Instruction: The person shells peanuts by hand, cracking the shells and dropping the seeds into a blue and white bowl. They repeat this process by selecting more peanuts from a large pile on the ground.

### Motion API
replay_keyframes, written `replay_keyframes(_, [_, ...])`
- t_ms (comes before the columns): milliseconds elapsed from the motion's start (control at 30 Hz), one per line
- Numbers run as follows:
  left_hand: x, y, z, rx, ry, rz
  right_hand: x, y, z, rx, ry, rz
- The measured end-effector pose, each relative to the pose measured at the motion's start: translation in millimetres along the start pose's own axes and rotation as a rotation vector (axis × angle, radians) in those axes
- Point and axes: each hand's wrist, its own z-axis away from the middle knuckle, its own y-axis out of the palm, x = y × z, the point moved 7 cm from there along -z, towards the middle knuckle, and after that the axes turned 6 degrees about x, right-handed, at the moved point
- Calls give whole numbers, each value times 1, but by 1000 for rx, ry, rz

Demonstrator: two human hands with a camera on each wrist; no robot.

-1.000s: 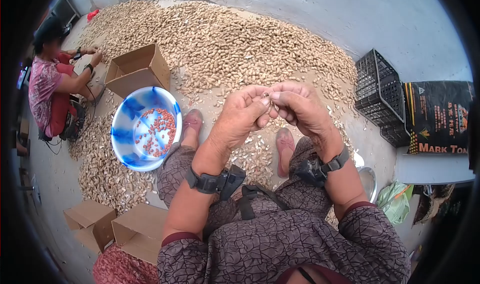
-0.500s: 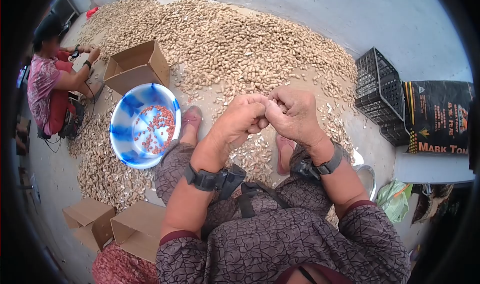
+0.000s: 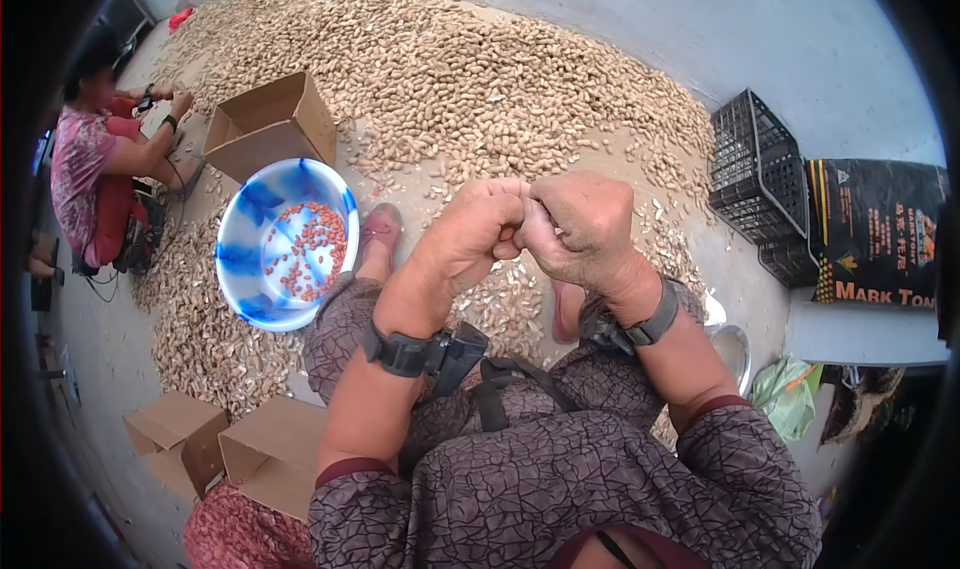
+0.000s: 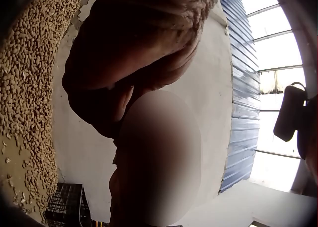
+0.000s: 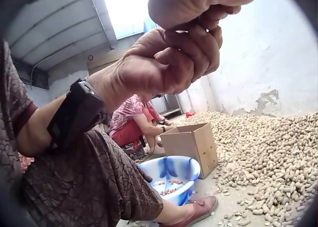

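Observation:
In the head view my left hand (image 3: 465, 234) and right hand (image 3: 588, 227) meet in front of my knees, fingers curled and fingertips together. They pinch a peanut between them, now hidden behind the fingers and knuckles. From the right wrist view, the left hand (image 5: 174, 63) shows curled fingers right against the right hand (image 5: 198, 3). A blue-and-white basin (image 3: 235, 287) stands left of my left foot, with shelled reddish peanut kernels (image 3: 322, 231) scattered over its bottom. Beyond the hands spreads a large heap of unshelled peanuts (image 3: 450, 79).
Behind the basin stands an open cardboard box (image 3: 270, 139); more boxes (image 3: 275, 449) lie at lower left. Empty shells (image 3: 215, 344) cover the floor between. Another person (image 3: 120, 159) squats at far left. A black crate (image 3: 755, 174) and a printed black bag (image 3: 880, 234) line the right side.
Both hands have turned inward and closed tighter together, so the peanut visible at the fingertips a second ago is covered. The right hand's back now faces up more.

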Motion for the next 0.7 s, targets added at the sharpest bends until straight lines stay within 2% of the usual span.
replay_keyframes(200, [-5, 4, 3, 35, -23, 10, -11, -3, 0, -3, 115, 20])
replay_keyframes(267, [-3, -2, 4, 33, -67, -21, -24, -7, 3, -54, 326, -120])
replay_keyframes(300, [-4, -3, 6, 33, -68, -20, -25, -8, 3, -54, 326, -119])
replay_keyframes(367, [-4, -13, 10, -107, -93, -17, -38, -12, 7, -89, 465, -203])
replay_keyframes(400, [-5, -15, 11, -107, -94, -16, -51, 1, 8, 142, 612, -458])
replay_keyframes(433, [-15, -22, 13, -158, 34, -94, -50, -1, 7, 140, 613, -458])
replay_keyframes(467, [-24, -25, 15, -207, 160, -172, -54, 6, 14, 245, 816, -595])
replay_keyframes(500, [-25, -23, 15, -204, 157, -174, -55, 15, 23, 352, 1017, -731])
replay_keyframes(533, [-27, -15, 15, -157, 159, -179, -55, 16, 26, 430, 1031, -725])
replay_keyframes(633, [-23, -1, 12, -59, 137, -179, -57, 20, 31, 403, 1093, -859])
replay_keyframes(700, [-16, 9, 10, -9, 111, -175, -53, 22, 31, 425, 1094, -853])
